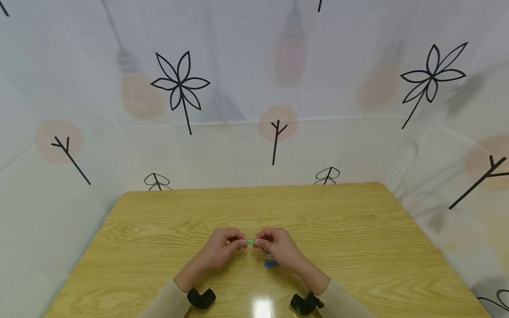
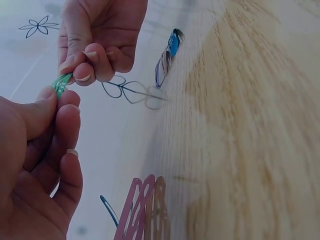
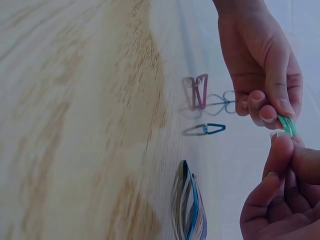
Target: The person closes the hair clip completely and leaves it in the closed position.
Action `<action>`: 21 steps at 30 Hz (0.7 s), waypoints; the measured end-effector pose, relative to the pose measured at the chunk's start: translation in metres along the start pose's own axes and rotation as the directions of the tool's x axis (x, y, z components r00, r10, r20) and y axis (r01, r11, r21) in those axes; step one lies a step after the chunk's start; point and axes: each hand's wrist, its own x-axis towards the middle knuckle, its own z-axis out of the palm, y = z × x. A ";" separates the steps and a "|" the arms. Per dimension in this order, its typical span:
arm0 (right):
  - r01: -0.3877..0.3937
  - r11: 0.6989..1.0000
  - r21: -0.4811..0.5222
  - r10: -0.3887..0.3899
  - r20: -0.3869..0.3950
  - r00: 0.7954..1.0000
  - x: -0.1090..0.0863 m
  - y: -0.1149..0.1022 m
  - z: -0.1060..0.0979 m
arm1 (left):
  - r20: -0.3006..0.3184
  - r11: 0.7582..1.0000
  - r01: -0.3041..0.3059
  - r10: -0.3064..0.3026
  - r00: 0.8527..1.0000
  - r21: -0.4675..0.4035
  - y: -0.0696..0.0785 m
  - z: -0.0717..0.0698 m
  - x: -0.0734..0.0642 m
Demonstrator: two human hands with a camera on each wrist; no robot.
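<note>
Between both hands, above the table, is a green snap hair clip (image 1: 250,241); its striped look leaves unclear whether it is one clip or a stack. My left hand (image 1: 220,248) pinches one end between thumb and fingers. The other end is pinched by my right hand (image 1: 281,250). In the left wrist view the green hair clip (image 2: 61,84) shows between the two sets of fingertips, which cover its ends. Below my right hand, partly hidden by it, lies a blue hair clip (image 1: 271,264) with others.
Pink hair clips (image 2: 134,212) stand beside a tan one (image 2: 158,212) and a thin blue clip (image 2: 109,210). A bundle of mixed clips (image 3: 189,202) lies on the wooden table (image 1: 159,212). A patterned cloth (image 1: 238,150) hangs behind and at the sides.
</note>
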 end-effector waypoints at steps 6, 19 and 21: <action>0.001 1.000 0.006 -0.001 -0.006 1.000 0.000 0.001 0.000 | 0.001 1.000 0.012 -0.012 1.000 0.029 -0.030 0.005 0.002; 0.008 1.000 -0.029 -0.009 -0.024 1.000 0.000 0.008 -0.006 | 0.009 0.999 -0.039 0.038 0.999 0.038 -0.041 0.007 0.006; 0.007 0.999 -0.036 -0.008 -0.027 1.000 -0.001 0.007 -0.007 | 0.006 0.998 -0.035 0.035 0.999 0.044 -0.040 0.008 0.007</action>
